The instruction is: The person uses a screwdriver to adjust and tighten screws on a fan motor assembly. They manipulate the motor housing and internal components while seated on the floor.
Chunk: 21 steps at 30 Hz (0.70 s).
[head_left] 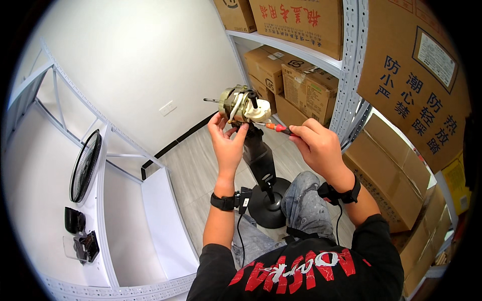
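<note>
In front of me an uncovered fan motor (232, 103) sits on top of a black fan stand (260, 161). Its thin shaft points left, and a cream gear housing (258, 111) is at its right end. My left hand (228, 146) grips the motor from below, fingers on its left side and thumb near the underside. A screwdriver (277, 128) with a red and black handle is held in my right hand (317, 145). Its shank points left at the lower part of the housing, where the tip's exact contact is hidden. The round black base (258, 213) stands on the floor between my legs.
On the white shelf (103, 215) at left lie a black fan grille (86, 166), a black plastic cover (74, 220) and a clear-lidded box (86, 248) of small dark parts. Cardboard cartons (309, 90) fill the metal rack (349, 75) at right. A white wall (145, 55) rises ahead.
</note>
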Each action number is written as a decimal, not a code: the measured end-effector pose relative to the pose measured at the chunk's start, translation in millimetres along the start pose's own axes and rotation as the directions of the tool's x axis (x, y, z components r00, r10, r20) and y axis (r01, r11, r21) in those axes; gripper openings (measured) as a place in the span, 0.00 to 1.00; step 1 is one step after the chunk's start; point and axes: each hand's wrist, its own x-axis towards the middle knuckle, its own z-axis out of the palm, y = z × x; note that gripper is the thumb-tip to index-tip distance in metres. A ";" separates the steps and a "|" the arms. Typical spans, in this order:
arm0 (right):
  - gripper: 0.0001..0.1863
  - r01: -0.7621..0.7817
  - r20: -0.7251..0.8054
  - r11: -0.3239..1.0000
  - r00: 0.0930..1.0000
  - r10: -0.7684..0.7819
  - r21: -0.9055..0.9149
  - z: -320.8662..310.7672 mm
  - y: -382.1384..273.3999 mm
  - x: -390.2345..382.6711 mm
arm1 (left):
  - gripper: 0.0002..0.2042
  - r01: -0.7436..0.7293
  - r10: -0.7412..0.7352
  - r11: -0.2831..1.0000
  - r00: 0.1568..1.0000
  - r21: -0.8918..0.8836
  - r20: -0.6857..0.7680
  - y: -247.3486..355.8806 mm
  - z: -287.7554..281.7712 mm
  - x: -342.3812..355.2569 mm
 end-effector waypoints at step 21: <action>0.08 -0.189 0.177 0.969 0.971 0.160 0.160 -2.1 -3.3 5.1 | 0.33 -0.012 0.012 1.000 1.000 -0.018 -0.013 -0.4 -1.2 1.2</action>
